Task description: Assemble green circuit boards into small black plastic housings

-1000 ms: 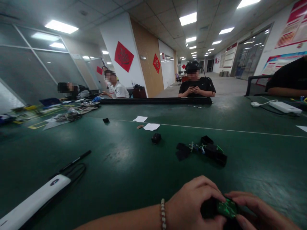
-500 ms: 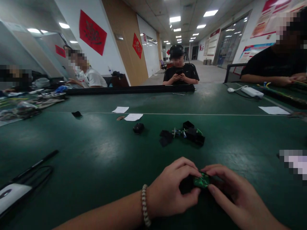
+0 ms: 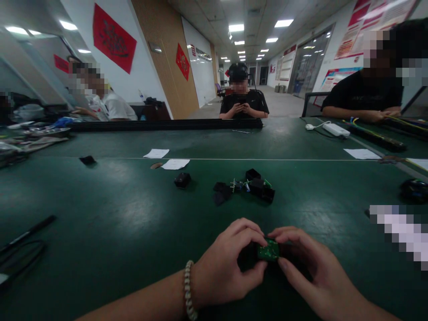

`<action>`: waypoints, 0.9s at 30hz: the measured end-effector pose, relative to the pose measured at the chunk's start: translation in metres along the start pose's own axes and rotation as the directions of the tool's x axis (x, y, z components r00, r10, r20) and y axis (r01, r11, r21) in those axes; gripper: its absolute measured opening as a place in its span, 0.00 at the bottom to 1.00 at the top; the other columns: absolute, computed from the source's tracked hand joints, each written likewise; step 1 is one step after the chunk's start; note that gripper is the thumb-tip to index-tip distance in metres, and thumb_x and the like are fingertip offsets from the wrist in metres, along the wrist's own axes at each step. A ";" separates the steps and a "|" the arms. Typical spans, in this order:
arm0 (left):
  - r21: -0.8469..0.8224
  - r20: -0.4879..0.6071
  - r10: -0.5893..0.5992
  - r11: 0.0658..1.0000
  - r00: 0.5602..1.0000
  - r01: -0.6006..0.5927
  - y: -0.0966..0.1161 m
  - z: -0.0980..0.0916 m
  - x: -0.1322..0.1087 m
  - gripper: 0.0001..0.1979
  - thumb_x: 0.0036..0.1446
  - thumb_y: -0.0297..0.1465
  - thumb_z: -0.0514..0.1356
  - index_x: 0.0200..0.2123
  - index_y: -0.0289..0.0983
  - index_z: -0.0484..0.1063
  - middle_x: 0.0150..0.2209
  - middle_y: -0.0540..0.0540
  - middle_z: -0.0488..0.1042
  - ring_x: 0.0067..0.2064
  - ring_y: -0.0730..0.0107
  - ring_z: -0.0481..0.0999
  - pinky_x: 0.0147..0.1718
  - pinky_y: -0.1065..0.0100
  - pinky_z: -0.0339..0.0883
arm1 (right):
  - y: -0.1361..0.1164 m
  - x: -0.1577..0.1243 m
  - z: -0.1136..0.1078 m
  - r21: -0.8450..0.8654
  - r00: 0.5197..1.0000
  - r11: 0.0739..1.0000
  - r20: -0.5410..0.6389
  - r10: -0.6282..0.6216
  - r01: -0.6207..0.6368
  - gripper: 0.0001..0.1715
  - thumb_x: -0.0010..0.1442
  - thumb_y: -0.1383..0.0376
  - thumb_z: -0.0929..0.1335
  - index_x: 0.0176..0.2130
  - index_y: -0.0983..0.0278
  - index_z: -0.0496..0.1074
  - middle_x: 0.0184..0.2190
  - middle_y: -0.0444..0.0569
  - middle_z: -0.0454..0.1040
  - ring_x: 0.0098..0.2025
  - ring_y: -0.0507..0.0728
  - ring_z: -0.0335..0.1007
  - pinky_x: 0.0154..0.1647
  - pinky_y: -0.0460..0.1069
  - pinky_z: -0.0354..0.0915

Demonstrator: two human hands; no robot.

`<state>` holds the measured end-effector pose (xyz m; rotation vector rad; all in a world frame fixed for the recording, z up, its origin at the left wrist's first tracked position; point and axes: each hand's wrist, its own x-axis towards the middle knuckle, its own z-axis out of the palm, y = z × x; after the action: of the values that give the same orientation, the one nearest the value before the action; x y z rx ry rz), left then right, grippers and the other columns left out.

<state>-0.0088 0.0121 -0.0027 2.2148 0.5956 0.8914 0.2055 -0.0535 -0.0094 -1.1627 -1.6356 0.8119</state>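
A small green circuit board (image 3: 268, 251) is held low over the table, its face with traces turned up toward me. My left hand (image 3: 229, 258), with a beaded bracelet at the wrist, pinches the board's left side between thumb and fingers. From the other side, my right hand (image 3: 314, 263) has its thumb and fingertips at the board's right edge. Whether a casing sits under the board is hidden. Beyond the hands lie black plastic housings (image 3: 257, 187) with small boards among them, flat black pieces (image 3: 222, 191) and a separate black box (image 3: 182, 180).
Papers (image 3: 175, 164) lie near the table seam. A black cable (image 3: 25, 249) is at the left, a power strip (image 3: 336, 130) and a wired bar (image 3: 377, 136) at the right. Long black bars (image 3: 167, 125) line the far edge. Other people sit around the table.
The whole view has swung to the right, so things appear further left. The board's face now shows flatter and clearer. Both hands keep their hold on it.
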 end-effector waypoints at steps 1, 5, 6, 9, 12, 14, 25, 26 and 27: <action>0.000 -0.003 0.003 1.000 1.000 -0.003 0.000 0.000 0.000 0.17 0.53 0.21 0.66 0.46 0.36 0.74 0.47 0.42 0.76 0.49 0.63 0.78 0.49 0.63 0.75 | 0.000 0.000 0.000 -0.001 1.000 1.000 0.002 0.002 -0.002 0.13 0.62 0.72 0.68 0.45 0.59 0.74 0.46 0.52 0.81 0.46 0.58 0.84 0.46 0.50 0.81; -0.007 -0.001 -0.006 1.000 1.000 0.006 0.000 0.000 0.000 0.17 0.53 0.21 0.66 0.47 0.37 0.73 0.49 0.42 0.75 0.49 0.62 0.78 0.49 0.62 0.75 | 0.002 -0.001 0.000 -0.008 1.000 1.000 -0.008 0.009 -0.009 0.12 0.61 0.72 0.69 0.44 0.59 0.74 0.46 0.52 0.81 0.46 0.58 0.85 0.46 0.50 0.81; -0.012 0.000 -0.010 1.000 1.000 0.010 0.000 0.000 0.000 0.17 0.53 0.21 0.66 0.47 0.37 0.73 0.49 0.42 0.75 0.49 0.62 0.78 0.49 0.62 0.75 | 0.003 -0.001 -0.001 -0.011 1.000 1.000 -0.003 0.014 -0.014 0.13 0.61 0.73 0.69 0.45 0.59 0.74 0.47 0.52 0.81 0.46 0.59 0.84 0.47 0.50 0.81; -0.028 0.004 -0.007 1.000 1.000 0.007 0.001 0.000 -0.001 0.19 0.53 0.20 0.66 0.48 0.37 0.73 0.48 0.42 0.75 0.48 0.63 0.78 0.48 0.62 0.76 | 0.006 -0.001 -0.001 -0.009 1.000 1.000 0.018 0.024 -0.024 0.13 0.62 0.73 0.69 0.45 0.59 0.75 0.48 0.52 0.81 0.47 0.59 0.84 0.47 0.50 0.81; -0.022 0.003 -0.001 1.000 1.000 0.001 0.002 0.000 -0.001 0.20 0.53 0.19 0.65 0.49 0.38 0.73 0.49 0.42 0.75 0.49 0.63 0.78 0.48 0.63 0.76 | 0.007 -0.001 -0.001 0.017 0.999 0.999 0.028 0.035 -0.035 0.13 0.62 0.73 0.70 0.45 0.59 0.76 0.48 0.52 0.82 0.46 0.59 0.85 0.46 0.50 0.82; -0.014 0.001 0.003 1.000 1.000 -0.003 0.002 0.001 -0.001 0.20 0.53 0.19 0.65 0.49 0.39 0.74 0.49 0.42 0.75 0.49 0.63 0.78 0.47 0.63 0.76 | 0.008 0.000 -0.001 0.035 0.999 0.999 0.027 0.038 -0.039 0.13 0.61 0.73 0.71 0.45 0.59 0.76 0.46 0.52 0.82 0.45 0.60 0.85 0.44 0.50 0.82; -0.026 -0.007 0.003 1.000 1.000 -0.003 -0.001 0.004 -0.003 0.18 0.51 0.19 0.66 0.45 0.38 0.75 0.48 0.42 0.75 0.47 0.64 0.79 0.46 0.65 0.76 | 0.014 -0.001 -0.001 0.029 0.999 1.000 0.035 0.005 -0.006 0.15 0.62 0.73 0.70 0.46 0.58 0.76 0.46 0.51 0.82 0.45 0.59 0.84 0.45 0.49 0.82; -0.025 -0.008 0.003 1.000 1.000 -0.003 -0.001 0.004 -0.003 0.18 0.51 0.19 0.66 0.45 0.38 0.75 0.48 0.43 0.75 0.47 0.64 0.79 0.46 0.65 0.76 | 0.014 -0.002 -0.001 0.029 0.999 1.000 0.033 0.005 -0.006 0.15 0.62 0.73 0.70 0.47 0.58 0.76 0.46 0.52 0.82 0.45 0.59 0.84 0.45 0.49 0.82; -0.024 -0.011 0.004 1.000 1.000 -0.004 -0.001 0.004 -0.003 0.19 0.51 0.19 0.66 0.46 0.39 0.75 0.48 0.43 0.75 0.47 0.64 0.79 0.46 0.65 0.76 | 0.013 -0.002 -0.001 0.026 0.999 1.000 0.031 0.008 -0.009 0.16 0.61 0.73 0.70 0.48 0.58 0.76 0.46 0.52 0.82 0.46 0.59 0.84 0.45 0.49 0.82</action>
<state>-0.0079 0.0093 -0.0063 2.1915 0.5830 0.9088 0.2110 -0.0509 -0.0213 -1.1443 -1.6412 0.8580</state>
